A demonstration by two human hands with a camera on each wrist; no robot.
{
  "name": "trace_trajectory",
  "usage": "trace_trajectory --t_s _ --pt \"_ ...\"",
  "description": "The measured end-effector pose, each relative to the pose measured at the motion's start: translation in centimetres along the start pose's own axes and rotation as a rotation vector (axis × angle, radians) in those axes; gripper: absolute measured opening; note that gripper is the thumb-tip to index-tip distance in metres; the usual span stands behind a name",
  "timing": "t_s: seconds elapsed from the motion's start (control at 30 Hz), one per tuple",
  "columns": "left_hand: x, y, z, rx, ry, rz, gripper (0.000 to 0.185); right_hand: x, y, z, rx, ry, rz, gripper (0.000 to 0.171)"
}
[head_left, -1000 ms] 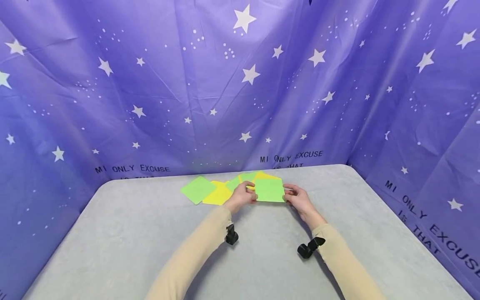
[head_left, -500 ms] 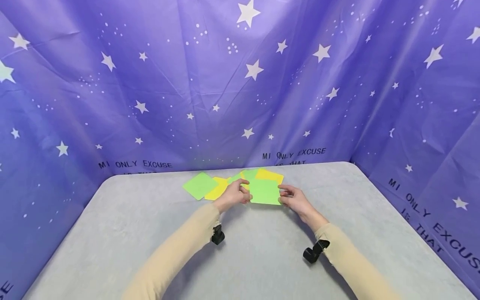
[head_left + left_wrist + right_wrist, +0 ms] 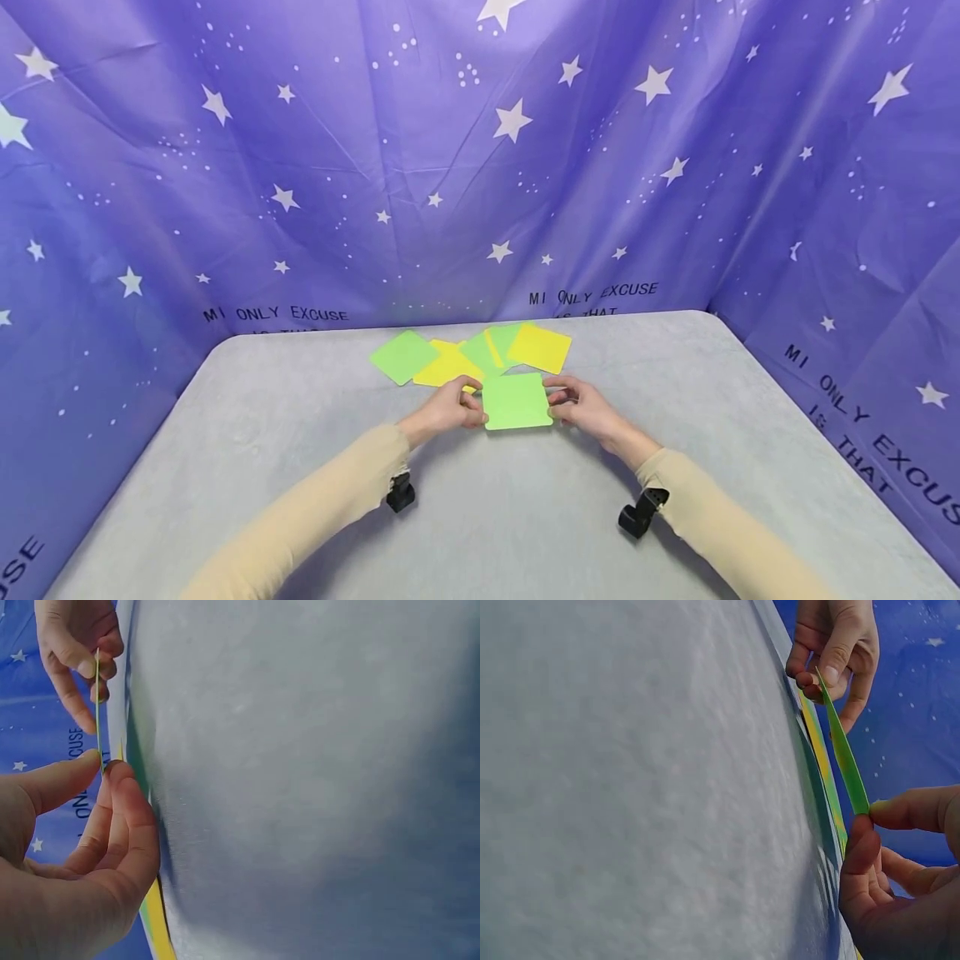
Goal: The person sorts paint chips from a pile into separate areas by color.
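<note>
Between my two hands is a green square card (image 3: 517, 402) with rounded corners, raised off the table. My left hand (image 3: 448, 406) pinches its left edge between thumb and fingers. The opposite edge is pinched by my right hand (image 3: 591, 410). Both wrist views show the thin green card (image 3: 846, 761) almost edge-on, with thumb and fingertips meeting on it. Just beyond the hands, a row of overlapping green and yellow cards lies on the table: a green card (image 3: 405, 357) at the left, yellow card (image 3: 446, 364) beside it, and another yellow card (image 3: 542, 347) at the right.
The grey table (image 3: 510, 517) spreads out around the hands and in front of them. A purple curtain (image 3: 360, 167) with white stars and printed lettering hangs behind and at both sides. Each sleeve carries a black wrist camera (image 3: 642, 512).
Both hands have drawn the green card toward me and slightly left, away from the row. More of the overlapping cards shows now. The head view has tilted down a little.
</note>
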State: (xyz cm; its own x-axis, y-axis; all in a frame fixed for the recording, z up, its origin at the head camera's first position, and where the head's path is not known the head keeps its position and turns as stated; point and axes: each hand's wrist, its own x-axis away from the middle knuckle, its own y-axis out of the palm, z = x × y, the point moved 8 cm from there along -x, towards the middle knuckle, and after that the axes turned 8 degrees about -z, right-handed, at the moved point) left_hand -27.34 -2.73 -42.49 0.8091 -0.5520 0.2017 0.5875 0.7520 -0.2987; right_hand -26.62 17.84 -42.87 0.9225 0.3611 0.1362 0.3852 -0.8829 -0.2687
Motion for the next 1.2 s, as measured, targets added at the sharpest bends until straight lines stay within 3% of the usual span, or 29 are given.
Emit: trace_trajectory --t_s 0.1,0.4,0.6,0.8,1.2 --pt "0.8 -0.1 -0.3 0.007 0.005 0.006 0.054 0.2 0.8 0.0 0.004 0.001 -0.036 0.055" --pt "2.6 -0.1 -1.2 0.034 0.052 -0.057 0.052 1.2 2.7 -0.2 0.055 -0.014 -0.127 0.058" --pt "3.7 -0.1 -1.7 0.042 0.033 -0.084 0.045 1.5 3.8 -0.4 0.071 -0.025 -0.180 0.057" --pt "4.5 -0.1 -1.7 -0.011 0.026 -0.096 0.037 2.0 4.7 -0.9 0.074 -0.065 -0.215 0.056" --pt "6.2 -0.4 -2.2 0.007 0.013 -0.117 0.037 2.2 6.1 -1.1 0.101 -0.088 -0.266 0.054"
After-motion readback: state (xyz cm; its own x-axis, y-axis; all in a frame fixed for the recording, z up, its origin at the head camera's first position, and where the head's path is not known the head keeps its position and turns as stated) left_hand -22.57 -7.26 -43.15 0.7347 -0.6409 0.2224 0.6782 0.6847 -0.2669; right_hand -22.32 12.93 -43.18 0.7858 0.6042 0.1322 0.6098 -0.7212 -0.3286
